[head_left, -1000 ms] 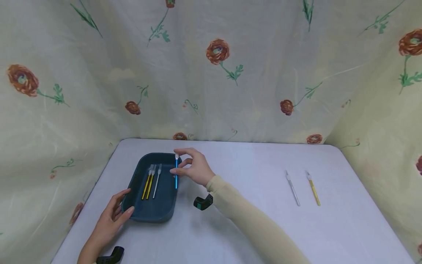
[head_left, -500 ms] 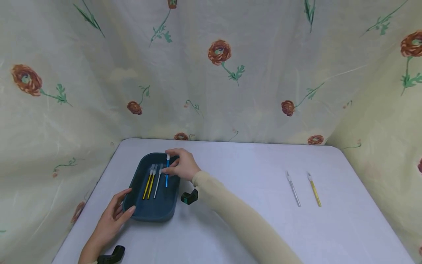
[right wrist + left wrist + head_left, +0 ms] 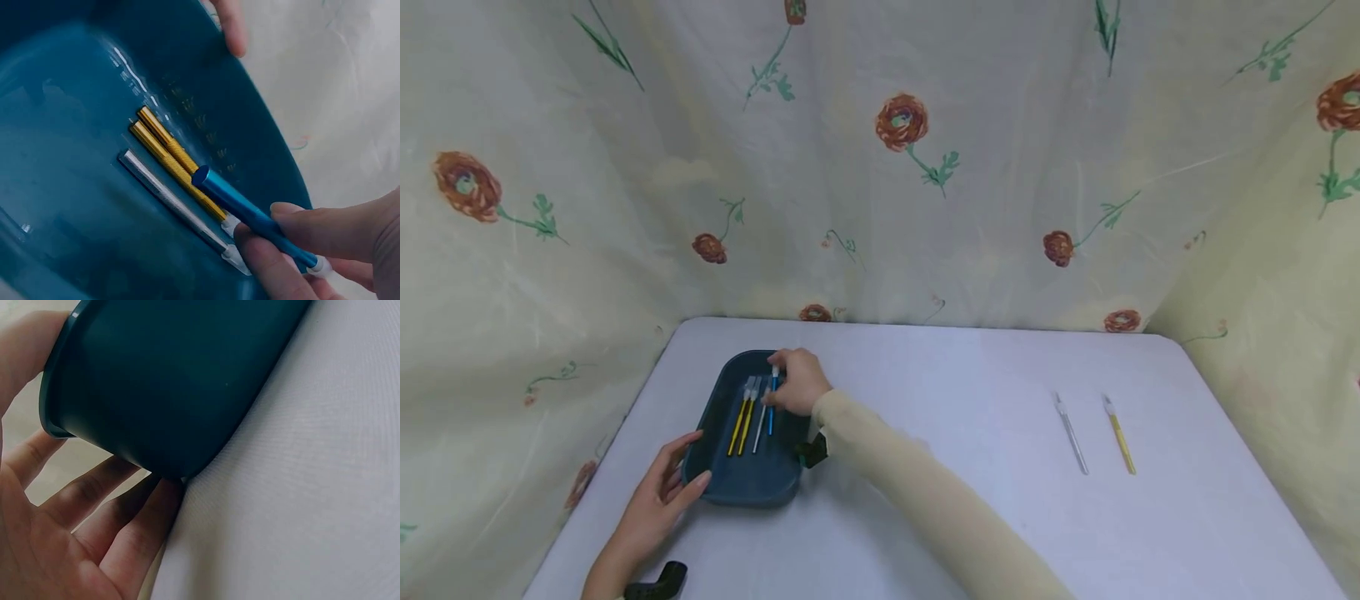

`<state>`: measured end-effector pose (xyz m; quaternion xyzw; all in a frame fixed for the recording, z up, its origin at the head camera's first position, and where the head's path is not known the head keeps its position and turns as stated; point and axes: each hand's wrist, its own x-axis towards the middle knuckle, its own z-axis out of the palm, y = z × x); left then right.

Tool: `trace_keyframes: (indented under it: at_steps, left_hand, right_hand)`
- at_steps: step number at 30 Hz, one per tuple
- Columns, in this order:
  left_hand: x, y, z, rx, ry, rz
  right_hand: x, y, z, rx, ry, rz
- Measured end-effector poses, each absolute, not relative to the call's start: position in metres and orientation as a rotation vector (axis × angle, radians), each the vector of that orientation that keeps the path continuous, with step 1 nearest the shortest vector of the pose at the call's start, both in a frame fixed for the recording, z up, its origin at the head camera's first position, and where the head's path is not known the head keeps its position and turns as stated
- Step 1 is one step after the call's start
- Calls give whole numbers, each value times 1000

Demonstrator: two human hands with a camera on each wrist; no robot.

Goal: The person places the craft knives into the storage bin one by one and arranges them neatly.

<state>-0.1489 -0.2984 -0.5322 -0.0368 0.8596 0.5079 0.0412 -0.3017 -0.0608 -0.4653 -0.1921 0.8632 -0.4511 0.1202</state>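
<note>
Nearest: L hand [image 3: 658, 487] grips the near L corner of the tray [image 3: 743, 481], thumb & index at the rim, other fingertips low on the outer wall; prob. bracing it. Out toward the table's [image 3: 1157, 537] R edge, a loose silver knife [image 3: 1072, 435] & loose gold knife [image 3: 1121, 437] lie side by side, apart; I'd guess they're still to do. In tray, pt. way in from its L edge: 2 gold knives [image 3: 178, 172], then 1 silver knife [image 3: 175, 201]. Step in hand looks like laying the blue knife [image 3: 250, 215] just R of that silver. R hand [image 3: 801, 383] pinches it btwn thumb & fingers, reaching over the tray's R edge, capped end twd far edge. Can't tell if it touches the tray floor. Next move calls for aligning w/ the row, settling it, then easing the pinch w/o nudging neighbors.
</note>
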Motion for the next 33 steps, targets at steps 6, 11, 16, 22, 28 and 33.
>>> trace_keyframes:
  at_steps: [6,11,16,22,28,33]
  left_hand:
    - [-150,-296,-532,-142,2626,1536]
    - [-150,-296,-532,-145,2625,1533]
    - [-150,-297,-531,-155,2612,1552]
    - [-149,-297,-532,-165,2607,1557]
    - [-148,-297,-533,-126,2616,1593]
    - [-149,-298,-532,-125,2618,1596]
  right_hand:
    - [-300,-66,-466,-598,2661,-1134]
    - [-302,-69,-472,-581,2745,-1016]
    - [-306,-73,-474,-599,2792,-934]
    - [-309,-79,-476,-609,2788,-874]
    - [-311,-82,-474,-590,2745,-860]
    - [-317,-84,-474,-557,2703,-860]
